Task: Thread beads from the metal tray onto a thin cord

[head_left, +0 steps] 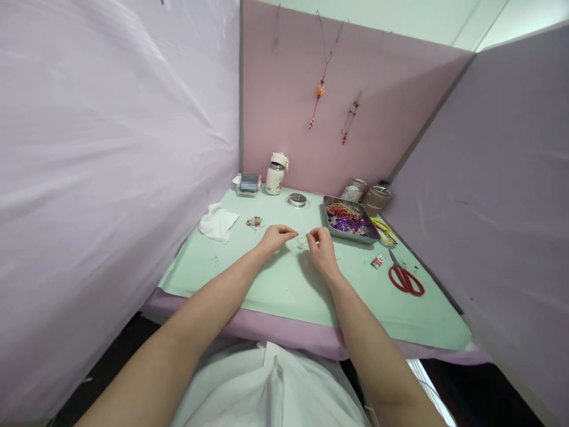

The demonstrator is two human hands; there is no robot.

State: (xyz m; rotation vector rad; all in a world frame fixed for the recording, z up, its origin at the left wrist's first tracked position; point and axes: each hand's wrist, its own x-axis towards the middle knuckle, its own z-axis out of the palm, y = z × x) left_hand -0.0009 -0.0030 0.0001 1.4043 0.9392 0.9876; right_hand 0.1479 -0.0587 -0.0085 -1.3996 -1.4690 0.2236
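A thin, looped cord [302,241] stretches between my two hands above the green tabletop. My left hand [276,238] pinches one part of it between thumb and forefinger. On the other side, my right hand [320,241] is closed in a pinch on the cord as well. The cord is too fine to tell whether it is thread or wire. Left of my hands lies a small cluster of red and green beads [254,222]. A spool [297,200] rests flat beyond my hands.
At the right stand a metal tray [364,238] of beads and cords, red-handled scissors [405,281], yellow-handled scissors [381,225] and jars [377,199]. A white bottle [275,178], a clear box [248,184] and a white cloth [219,222] are left. Beaded strings [320,91] hang on the back wall.
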